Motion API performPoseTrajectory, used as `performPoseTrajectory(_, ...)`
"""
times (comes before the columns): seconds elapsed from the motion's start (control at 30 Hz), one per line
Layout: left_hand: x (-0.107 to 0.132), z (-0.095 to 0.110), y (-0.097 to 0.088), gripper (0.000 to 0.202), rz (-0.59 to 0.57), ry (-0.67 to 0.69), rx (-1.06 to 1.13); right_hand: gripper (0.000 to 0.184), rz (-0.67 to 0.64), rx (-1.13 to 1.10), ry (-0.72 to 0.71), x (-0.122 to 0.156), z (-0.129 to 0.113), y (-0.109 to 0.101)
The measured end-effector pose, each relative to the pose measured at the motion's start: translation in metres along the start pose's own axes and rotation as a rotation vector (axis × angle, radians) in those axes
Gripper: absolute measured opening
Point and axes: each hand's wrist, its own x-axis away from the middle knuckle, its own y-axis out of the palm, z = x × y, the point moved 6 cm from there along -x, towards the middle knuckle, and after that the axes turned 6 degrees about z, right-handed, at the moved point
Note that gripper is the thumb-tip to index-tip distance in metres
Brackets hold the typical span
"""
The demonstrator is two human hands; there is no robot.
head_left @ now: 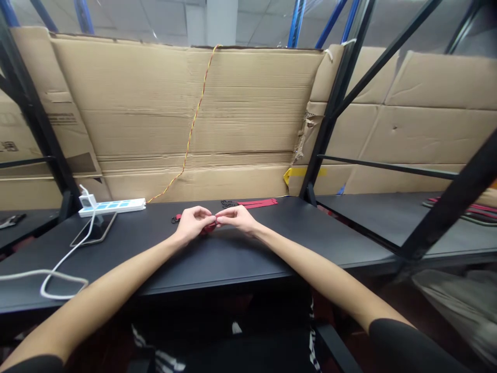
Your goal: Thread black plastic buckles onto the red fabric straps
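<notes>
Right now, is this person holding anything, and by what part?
The left hand and right hand seem to pinch a red strap between their fingertips; the fingers hide the exact spot of the hold.

A small bunched red strap [208, 228] was gathered under the fingertips of the left hand [195, 224] and right hand [237, 218], a black ring [175, 219] showing past the left hand, while flat red straps [257, 203] and black loops [229, 203] lay near the desk's [233, 259] far edge
</notes>
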Motion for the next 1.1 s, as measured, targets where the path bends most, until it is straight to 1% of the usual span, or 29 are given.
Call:
performPoseTrajectory(0.07,0.003,0.010,0.002,0.039,0.001,0.135,-0.103,0.039,0.033,-0.004,0.032,-0.001,0.003,-0.001)
performPoseTrajectory(0.13,0.007,0.020,0.005,0.035,-0.023,0.258,-0.232,0.037,0.073,-0.013,0.047,-0.002,0.004,-0.004)
performPoseTrajectory(0.2,0.008,0.026,0.005,0.031,-0.029,0.328,-0.358,0.035,0.107,-0.034,0.042,-0.005,0.004,-0.008)
performPoseTrajectory(0.3,0.004,0.027,0.000,0.029,-0.025,0.356,-0.556,0.039,0.183,-0.042,0.007,-0.009,0.003,-0.021)
performPoseTrajectory(0.4,-0.002,0.025,-0.004,0.029,-0.058,0.365,-0.724,0.046,0.256,0.004,-0.025,-0.014,0.004,-0.033)
performPoseTrajectory(0.47,-0.004,0.022,-0.006,0.030,-0.074,0.360,-0.779,0.047,0.261,0.041,-0.041,-0.017,0.006,-0.036)
performPoseTrajectory(0.53,-0.005,0.017,-0.009,0.031,-0.084,0.337,-0.793,0.042,0.220,0.097,-0.068,-0.020,0.009,-0.038)
performPoseTrajectory(0.6,-0.005,0.009,-0.012,0.031,-0.103,0.304,-0.808,0.032,0.176,0.218,-0.125,-0.023,0.011,-0.045)
performPoseTrajectory(0.63,-0.006,0.005,-0.014,0.031,-0.114,0.283,-0.829,0.028,0.172,0.311,-0.162,-0.024,0.011,-0.052)
performPoseTrajectory(0.67,-0.006,0.001,-0.017,0.031,-0.124,0.265,-0.861,0.026,0.190,0.434,-0.206,-0.024,0.011,-0.061)
performPoseTrajectory(0.73,-0.008,-0.007,-0.023,0.030,-0.139,0.242,-0.943,0.025,0.281,0.755,-0.274,-0.023,0.011,-0.086)
performPoseTrajectory(0.77,-0.009,-0.009,-0.026,0.028,-0.142,0.243,-0.982,0.027,0.296,0.909,-0.254,-0.023,0.015,-0.097)
performPoseTrajectory(0.8,-0.010,-0.010,-0.029,0.027,-0.142,0.251,-1.015,0.030,0.317,1.045,-0.200,-0.023,0.019,-0.109)
performPoseTrajectory(0.83,-0.011,-0.011,-0.032,0.026,-0.143,0.261,-1.044,0.031,0.307,1.151,-0.128,-0.023,0.024,-0.119)
performPoseTrajectory(0.9,-0.014,-0.013,-0.039,0.027,-0.135,0.257,-1.097,0.035,0.276,1.268,-0.003,-0.022,0.033,-0.131)
performPoseTrajectory(0.93,-0.015,-0.014,-0.042,0.028,-0.127,0.243,-1.126,0.037,0.259,1.289,0.033,-0.021,0.036,-0.133)
performPoseTrajectory(1.0,-0.016,-0.015,-0.046,0.030,-0.099,0.226,-1.181,0.041,0.231,1.268,0.026,-0.020,0.037,-0.126)
performPoseTrajectory(1.07,-0.015,-0.011,-0.044,0.031,-0.071,0.271,-1.189,0.043,0.166,1.166,-0.053,-0.021,0.035,-0.107)
performPoseTrajectory(1.1,-0.013,-0.008,-0.039,0.032,-0.074,0.313,-1.167,0.043,0.124,1.067,-0.109,-0.021,0.033,-0.095)
